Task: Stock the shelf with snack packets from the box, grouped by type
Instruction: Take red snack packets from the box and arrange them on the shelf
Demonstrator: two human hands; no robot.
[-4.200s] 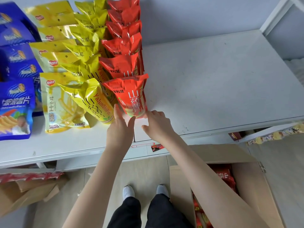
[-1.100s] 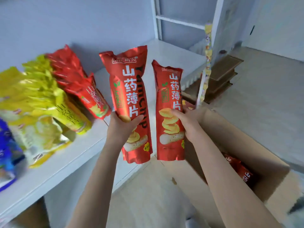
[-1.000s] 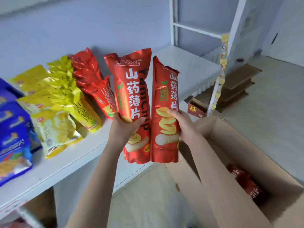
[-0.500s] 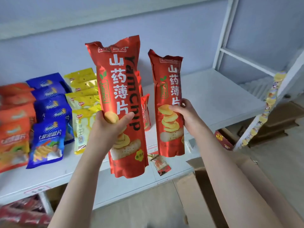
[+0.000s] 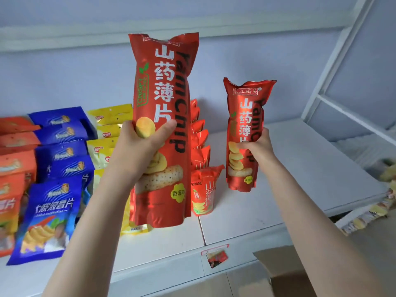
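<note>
My left hand (image 5: 139, 146) grips a tall red yam chip packet (image 5: 162, 86) upright, close to the camera. My right hand (image 5: 256, 146) grips a second red yam chip packet (image 5: 246, 116), held upright farther out over the white shelf (image 5: 300, 168). Between them a row of smaller red packets (image 5: 203, 189) stands on the shelf, running back toward the wall. Left of that row sit yellow packets (image 5: 109, 127), partly hidden by my left arm. A corner of the cardboard box (image 5: 282, 273) shows at the bottom right.
Blue packets (image 5: 53, 202) and orange packets (image 5: 12, 168) fill the shelf's left end. A white frame post (image 5: 334, 58) rises at the right. A strip of small yellow sachets (image 5: 385, 198) hangs off the right edge. A red price tag (image 5: 216, 256) sits on the shelf's front lip.
Both hands have lifted the red packets up and forward to the shelf. My right hand has carried its packet farther out, to the right of the red row.
</note>
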